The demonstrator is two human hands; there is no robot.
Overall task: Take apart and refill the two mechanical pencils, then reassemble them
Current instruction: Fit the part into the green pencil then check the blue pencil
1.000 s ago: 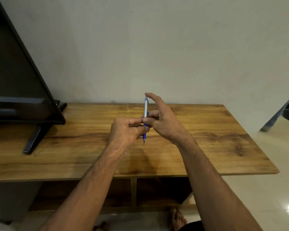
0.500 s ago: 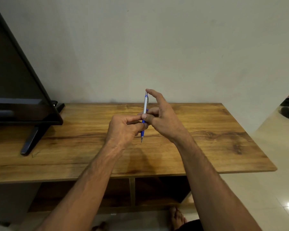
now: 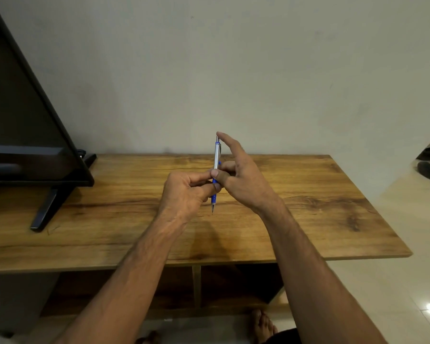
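Note:
A silver and blue mechanical pencil (image 3: 216,157) stands upright above the wooden table (image 3: 308,209), tip pointing down. My left hand (image 3: 186,192) pinches its blue lower part between thumb and fingers. My right hand (image 3: 241,177) holds the pencil from the right, thumb against the middle of the barrel, while its forefinger stretches up and touches the top cap. Only one pencil is visible.
A black television (image 3: 27,115) on a stand (image 3: 47,209) occupies the table's left end. The table stands against a plain wall. Below the top are open shelf compartments (image 3: 194,286), and my bare feet (image 3: 263,326) show on the tiled floor.
Both hands and the pencil stay almost in place; the view has shifted slightly and the pencil sits a little more upright. The grip is unchanged.

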